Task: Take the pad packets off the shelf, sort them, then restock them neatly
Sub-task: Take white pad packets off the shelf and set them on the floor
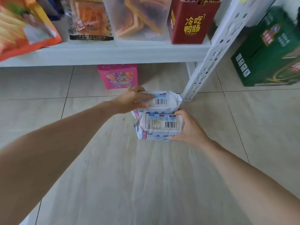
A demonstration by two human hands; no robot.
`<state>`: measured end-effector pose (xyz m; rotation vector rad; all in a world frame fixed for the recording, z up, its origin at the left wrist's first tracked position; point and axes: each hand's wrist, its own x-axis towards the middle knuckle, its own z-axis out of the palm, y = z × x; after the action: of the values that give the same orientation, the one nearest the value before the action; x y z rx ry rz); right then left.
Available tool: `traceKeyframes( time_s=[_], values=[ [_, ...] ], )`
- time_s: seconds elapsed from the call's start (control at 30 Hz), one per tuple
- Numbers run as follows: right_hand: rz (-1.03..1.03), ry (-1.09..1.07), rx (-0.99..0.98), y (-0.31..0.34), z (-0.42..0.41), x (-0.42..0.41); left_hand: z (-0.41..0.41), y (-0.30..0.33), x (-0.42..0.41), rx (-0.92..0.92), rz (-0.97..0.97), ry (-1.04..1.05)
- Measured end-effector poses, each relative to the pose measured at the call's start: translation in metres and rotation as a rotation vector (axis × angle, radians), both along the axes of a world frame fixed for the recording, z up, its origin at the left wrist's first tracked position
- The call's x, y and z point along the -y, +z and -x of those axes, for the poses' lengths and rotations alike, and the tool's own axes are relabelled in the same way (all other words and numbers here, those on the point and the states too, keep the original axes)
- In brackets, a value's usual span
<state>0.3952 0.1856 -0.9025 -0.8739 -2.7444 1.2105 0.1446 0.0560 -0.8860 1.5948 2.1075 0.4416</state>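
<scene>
Two white pad packets with barcode labels facing up sit low over the tiled floor, below the white shelf [103,53]. My left hand [129,100] grips the far pad packet [168,101] from its left end, fingers over the top. My right hand [189,127] grips the near pad packet [159,125] from its right end, thumb on top and fingers underneath. The two packets lie side by side, long edges touching. Whether they rest on the floor or hang just above it is unclear.
The shelf holds snack bags [24,30], clear bins [138,18] and a red box [191,21]. A pink box [118,77] stands on the floor under the shelf. The white slotted upright [209,62] stands just right of the packets. A green carton [269,51] sits further right.
</scene>
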Motion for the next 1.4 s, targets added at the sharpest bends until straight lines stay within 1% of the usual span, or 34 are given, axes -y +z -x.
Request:
traceKeyframes(
  time_s=[0.07, 0.13, 0.27, 0.37, 0.43, 0.5, 0.57, 0.63, 0.67, 0.83, 0.93, 1.1, 1.23, 1.4],
  values=[
    [-0.03, 0.003, -0.001, -0.019, 0.002, -0.006, 0.0, -0.017, -0.006, -0.011, -0.024, 0.011],
    [-0.045, 0.002, 0.029, -0.038, 0.003, -0.009, -0.004, -0.032, -0.006, 0.026, -0.022, 0.035],
    [-0.065, -0.022, 0.075, -0.059, -0.003, -0.008, -0.023, -0.057, -0.004, 0.055, 0.086, 0.083],
    [-0.208, -0.02, 0.075, -0.064, -0.002, -0.007, -0.035, -0.06, -0.005, 0.128, 0.082, 0.149],
    [-0.248, -0.045, 0.072, -0.067, -0.005, -0.003, -0.036, -0.063, -0.001, 0.197, 0.042, 0.19],
    [-0.174, -0.072, 0.036, -0.071, -0.013, 0.005, -0.041, -0.067, 0.009, 0.34, -0.065, 0.321],
    [-0.071, -0.109, -0.062, -0.073, -0.021, 0.011, -0.055, -0.068, 0.022, 0.556, -0.158, 0.492],
    [-0.039, -0.095, -0.111, -0.074, -0.023, 0.011, -0.07, -0.073, 0.033, 0.745, -0.208, 0.575],
    [-0.051, -0.061, -0.111, -0.073, -0.022, 0.01, -0.075, -0.077, 0.037, 0.805, -0.222, 0.586],
    [-0.116, 0.087, -0.054, -0.07, -0.011, -0.002, -0.09, -0.08, 0.037, 0.969, -0.302, 0.52],
    [-0.126, 0.108, -0.01, -0.068, -0.006, -0.007, -0.091, -0.076, 0.031, 0.968, -0.322, 0.492],
    [-0.166, 0.1, 0.045, -0.068, 0.006, -0.015, -0.086, -0.079, 0.017, 0.961, -0.308, 0.502],
    [-0.206, 0.075, 0.024, -0.072, 0.014, -0.022, -0.073, -0.085, 0.003, 0.9, -0.297, 0.503],
    [-0.229, 0.042, -0.002, -0.078, 0.022, -0.03, -0.057, -0.087, -0.013, 0.753, -0.25, 0.487]
  ],
)
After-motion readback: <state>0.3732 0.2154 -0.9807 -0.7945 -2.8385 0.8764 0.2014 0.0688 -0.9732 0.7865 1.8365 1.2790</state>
